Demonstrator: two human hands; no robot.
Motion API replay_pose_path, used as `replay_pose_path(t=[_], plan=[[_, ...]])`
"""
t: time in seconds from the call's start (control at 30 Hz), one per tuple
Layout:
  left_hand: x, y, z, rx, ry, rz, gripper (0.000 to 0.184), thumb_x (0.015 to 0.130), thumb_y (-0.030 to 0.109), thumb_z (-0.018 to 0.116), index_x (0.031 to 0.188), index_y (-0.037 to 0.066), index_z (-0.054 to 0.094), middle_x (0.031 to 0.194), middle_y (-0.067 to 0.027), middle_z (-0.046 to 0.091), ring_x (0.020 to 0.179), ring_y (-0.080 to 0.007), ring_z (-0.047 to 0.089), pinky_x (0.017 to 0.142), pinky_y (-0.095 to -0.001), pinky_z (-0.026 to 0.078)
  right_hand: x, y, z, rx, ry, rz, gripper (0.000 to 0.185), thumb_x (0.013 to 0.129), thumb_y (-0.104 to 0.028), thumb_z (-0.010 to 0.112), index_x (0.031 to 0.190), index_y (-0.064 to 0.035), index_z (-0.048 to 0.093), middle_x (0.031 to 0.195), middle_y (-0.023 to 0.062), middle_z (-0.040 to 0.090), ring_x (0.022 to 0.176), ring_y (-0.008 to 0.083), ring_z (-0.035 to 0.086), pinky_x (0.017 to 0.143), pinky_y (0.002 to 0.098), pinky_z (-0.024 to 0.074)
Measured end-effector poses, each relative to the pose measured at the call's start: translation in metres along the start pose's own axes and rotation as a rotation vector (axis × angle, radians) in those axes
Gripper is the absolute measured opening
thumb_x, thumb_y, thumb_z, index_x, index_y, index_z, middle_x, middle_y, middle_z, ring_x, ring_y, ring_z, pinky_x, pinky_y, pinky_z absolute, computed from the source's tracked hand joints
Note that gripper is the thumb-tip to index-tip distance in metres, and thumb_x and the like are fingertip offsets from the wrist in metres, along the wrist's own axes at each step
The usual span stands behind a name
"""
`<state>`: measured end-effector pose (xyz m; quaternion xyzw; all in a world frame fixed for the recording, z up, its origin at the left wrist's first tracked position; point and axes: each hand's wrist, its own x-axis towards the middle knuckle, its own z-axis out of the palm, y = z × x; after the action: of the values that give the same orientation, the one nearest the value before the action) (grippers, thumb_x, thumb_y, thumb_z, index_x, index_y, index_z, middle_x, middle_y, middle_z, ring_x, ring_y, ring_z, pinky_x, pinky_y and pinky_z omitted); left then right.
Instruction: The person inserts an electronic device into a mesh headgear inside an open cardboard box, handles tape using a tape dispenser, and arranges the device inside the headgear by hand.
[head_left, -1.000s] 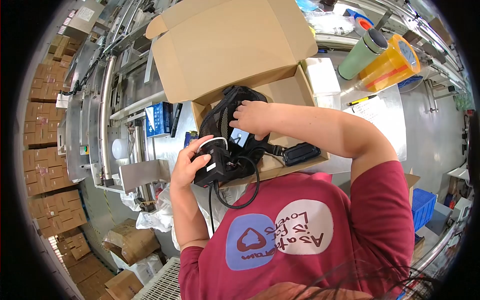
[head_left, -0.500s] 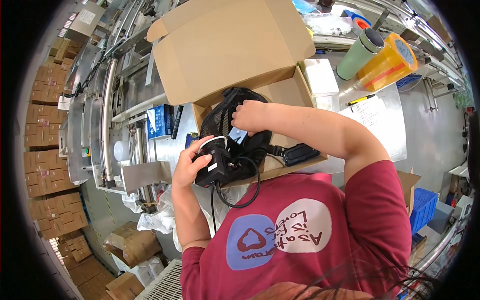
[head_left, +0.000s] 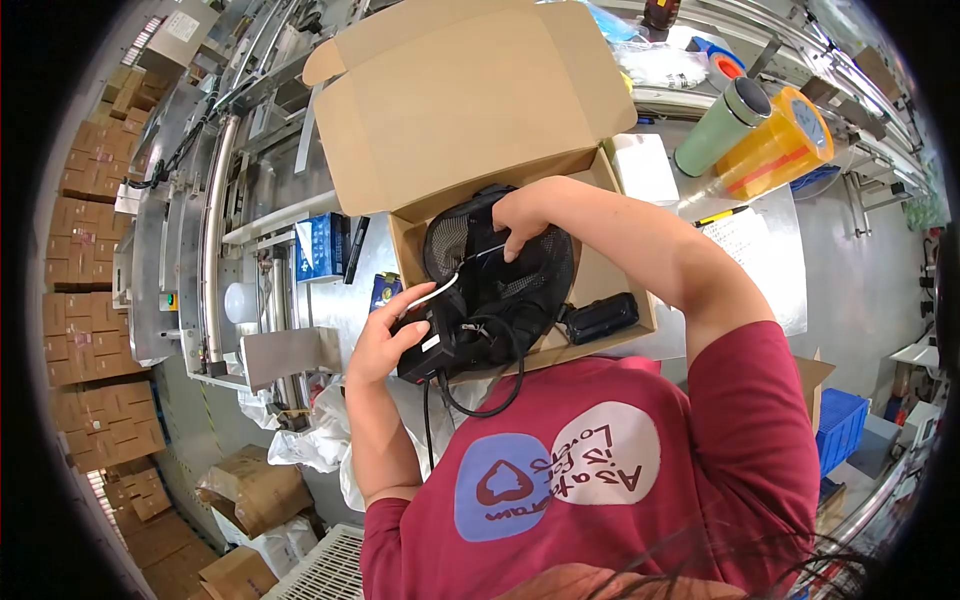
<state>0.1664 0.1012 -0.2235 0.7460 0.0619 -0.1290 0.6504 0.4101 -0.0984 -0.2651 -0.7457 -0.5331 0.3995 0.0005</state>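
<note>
cardboard box [head_left: 470, 120]: the biggest thing on the bench, lid flung open away from the person, its near wall up against the person's shirt.
black mesh gear [head_left: 545, 280]: the piece being worked on, bundled inside the box and taking up its left and middle. the step in hand, as i judge it, is arranging this bundle and its attached parts within the box.
yellow tape roll [head_left: 770, 155]: beyond the box's right side, resting beside a green tumbler [head_left: 714, 132].
right hand [head_left: 522, 212]: over the middle of the box, fingers curled down onto the mesh with the thumb lower; whether they pinch anything, i can't tell.
left hand [head_left: 380, 345]: at the box's near left corner, thumb and fingers closed about a black block.
black case [head_left: 603, 318]: in the box's near right corner, apart from both hands.
black block [head_left: 440, 358]: at the box's near left corner, in the left hand's grasp.
black cable [head_left: 521, 372]: looping out over the box's near wall and hanging down; i'd say the next move calls for minding that loop.
white strip [head_left: 432, 296]: thin, at the left fingertips, reaching inward over the box's left part; to my eye, it calls for a gentle touch.
</note>
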Motion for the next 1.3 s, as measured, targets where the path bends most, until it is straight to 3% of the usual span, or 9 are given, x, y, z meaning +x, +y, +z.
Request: replay_pose_path(t=[0.13, 0.37, 0.57, 0.8, 1.07, 1.3], plan=[[-0.001, -0.002, 0.000, -0.017, -0.004, -0.012, 0.052, 0.085, 0.014, 0.064, 0.134, 0.001, 0.055, 0.110, -0.0067, 0.066, 0.097, -0.0121, 0.059, 0.089, -0.0274, 0.047, -0.005, -0.001, -0.005, 0.036, -0.026, 0.011, 0.067, 0.079, -0.045, 0.074, 0.125, 0.0014, 0.062, 0.117, 0.0202, 0.066, 0.112, 0.0352, 0.062, 0.095, 0.0421, 0.0485], [0.002, -0.008, 0.000, -0.075, 0.001, -0.030, 0.048, 0.085, 0.015, 0.065, 0.131, 0.001, 0.058, 0.108, -0.0055, 0.066, 0.096, -0.0110, 0.059, 0.086, -0.0267, 0.048, 0.004, 0.008, -0.003, 0.050, -0.042, -0.032, 0.061, 0.079, -0.043, 0.074, 0.117, 0.0033, 0.065, 0.109, 0.0194, 0.069, 0.103, 0.0339, 0.065, 0.088, 0.0410, 0.0512], [0.001, -0.010, -0.002, -0.075, 0.005, -0.037, 0.048, 0.085, 0.016, 0.065, 0.130, 0.002, 0.058, 0.108, -0.0050, 0.066, 0.095, -0.0109, 0.059, 0.086, -0.0265, 0.048, 0.003, 0.008, -0.007, 0.181, -0.136, 0.073, 0.062, 0.078, -0.036, 0.076, 0.126, 0.0010, 0.061, 0.117, 0.0173, 0.067, 0.105, 0.0316, 0.065, 0.090, 0.0398, 0.0514], [0.002, -0.011, -0.003, -0.080, -0.007, -0.054, 0.046, 0.086, 0.015, 0.064, 0.130, 0.001, 0.058, 0.111, -0.0055, 0.066, 0.096, -0.0112, 0.059, 0.086, -0.0266, 0.048, 0.017, 0.031, -0.002, 0.206, -0.174, -0.064, 0.082, 0.070, -0.039, 0.083, 0.134, 0.0022, 0.053, 0.127, 0.0185, 0.062, 0.118, 0.0313, 0.059, 0.099, 0.0387, 0.0475], [0.003, -0.012, -0.002, -0.082, -0.019, -0.037, 0.045, 0.087, 0.015, 0.064, 0.129, 0.001, 0.059, 0.115, -0.0064, 0.065, 0.102, -0.0128, 0.058, 0.090, -0.0280, 0.046, 0.006, 0.005, 0.005, 0.162, -0.084, -0.008, 0.097, 0.065, -0.059, 0.079, 0.137, 0.0002, 0.051, 0.132, 0.0210, 0.058, 0.123, 0.0338, 0.055, 0.104, 0.0401, 0.0435], [0.003, -0.011, -0.001, -0.054, -0.004, -0.014, 0.044, 0.087, 0.017, 0.065, 0.128, 0.001, 0.059, 0.113, -0.0072, 0.064, 0.103, -0.0147, 0.058, 0.092, -0.0289, 0.044, -0.002, -0.007, 0.040, 0.140, 0.299, 0.076, 0.073, 0.075, -0.065, 0.068, 0.119, -0.0061, 0.063, 0.115, 0.0178, 0.064, 0.114, 0.0333, 0.058, 0.098, 0.0428, 0.0462]])
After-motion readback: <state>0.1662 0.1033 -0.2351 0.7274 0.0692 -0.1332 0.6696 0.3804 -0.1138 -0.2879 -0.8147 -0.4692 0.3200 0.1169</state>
